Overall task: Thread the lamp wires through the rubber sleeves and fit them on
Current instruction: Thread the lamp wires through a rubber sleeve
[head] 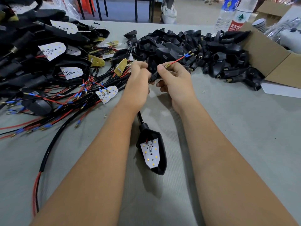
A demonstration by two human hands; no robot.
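Observation:
A black lamp head point(153, 154) with a white LED board lies on the grey table between my forearms. Its black stem runs up under my left hand point(138, 82). My right hand point(174, 80) pinches a black rubber sleeve point(154, 75) that ends in a brass threaded tip point(167, 65). A red wire point(177, 60) comes out of that tip and ends in blue-collared brass terminals point(189, 54). My left hand grips the near end of the sleeve, fingers curled; the exact hold is hidden.
A heap of black rubber sleeves point(195, 51) lies at the back right beside a cardboard box point(276, 62). Wired lamp heads and LED boards point(53, 66) are piled at the left, wires trailing. Two water bottles point(234, 13) stand behind.

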